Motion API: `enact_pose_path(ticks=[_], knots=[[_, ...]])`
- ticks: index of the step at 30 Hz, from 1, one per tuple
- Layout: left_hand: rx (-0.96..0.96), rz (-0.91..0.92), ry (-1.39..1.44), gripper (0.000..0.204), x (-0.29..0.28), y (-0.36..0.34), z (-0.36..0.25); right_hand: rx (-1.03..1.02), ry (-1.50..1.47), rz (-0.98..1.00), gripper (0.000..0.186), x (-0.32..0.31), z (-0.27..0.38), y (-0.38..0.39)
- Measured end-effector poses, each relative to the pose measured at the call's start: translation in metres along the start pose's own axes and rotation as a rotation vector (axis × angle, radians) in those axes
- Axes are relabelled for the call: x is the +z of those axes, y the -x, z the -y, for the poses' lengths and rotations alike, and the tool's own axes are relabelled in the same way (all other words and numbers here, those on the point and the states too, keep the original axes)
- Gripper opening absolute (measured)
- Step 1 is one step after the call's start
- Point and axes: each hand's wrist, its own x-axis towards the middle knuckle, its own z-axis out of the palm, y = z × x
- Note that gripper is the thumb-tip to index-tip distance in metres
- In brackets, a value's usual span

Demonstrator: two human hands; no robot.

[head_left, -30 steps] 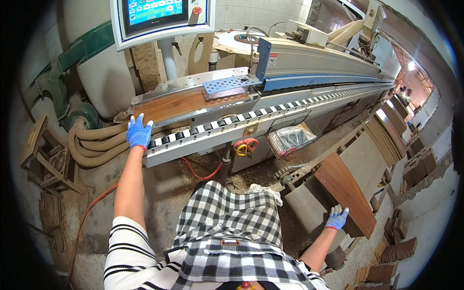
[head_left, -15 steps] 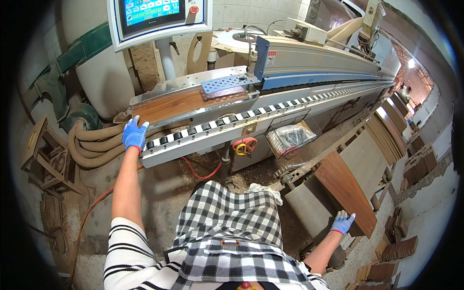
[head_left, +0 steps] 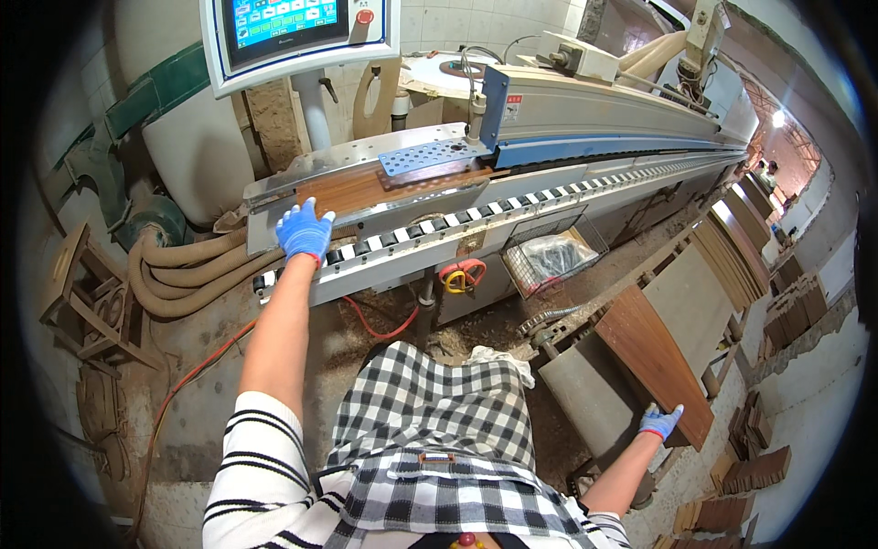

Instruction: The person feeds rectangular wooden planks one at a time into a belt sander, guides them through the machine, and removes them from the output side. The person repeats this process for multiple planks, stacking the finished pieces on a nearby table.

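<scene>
My left hand [head_left: 305, 233], blue-gloved with fingers spread open, lies on the left end of a wood-grain board [head_left: 350, 190] on the machine's infeed table [head_left: 266, 224]. The board extends right beneath a perforated blue plate [head_left: 416, 157]. At lower right, my gloved right hand [head_left: 660, 420] has its fingers closed over the edge of a second wood-grain board [head_left: 658, 361], which lies on grey boards [head_left: 688, 306]. A row of black rollers [head_left: 439, 226] runs along the machine's front, just right of my left hand.
A control screen [head_left: 283, 20] stands above the machine, with a guard rail [head_left: 604, 108] running right. Below are a wire basket [head_left: 555, 253] and red hose [head_left: 370, 325]. Corrugated hoses [head_left: 174, 279] and a wooden stool [head_left: 87, 293] are at left, stacked panels [head_left: 796, 311] and a distant person [head_left: 768, 176] at right.
My left hand has moved right with the board on the infeed table, which slid right and uncovered bare metal at its left. My right hand shifted slightly along the second board's edge.
</scene>
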Motion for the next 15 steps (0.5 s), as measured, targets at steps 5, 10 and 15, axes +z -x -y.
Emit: enact_pose_path(ticks=[5,10,15], knots=[[0.130,0.007,0.045,0.066,0.008,-0.001,-0.016,0.009,0.025,0.052,0.057,-0.003,0.006,0.001],[0.210,-0.001,0.108,0.064,0.002,0.006,-0.003,0.037,0.079,0.327,0.053,-0.018,0.006,0.040],[0.273,-0.028,0.119,0.062,-0.001,0.021,0.014,0.133,0.061,0.433,0.030,0.025,-0.026,0.113]])
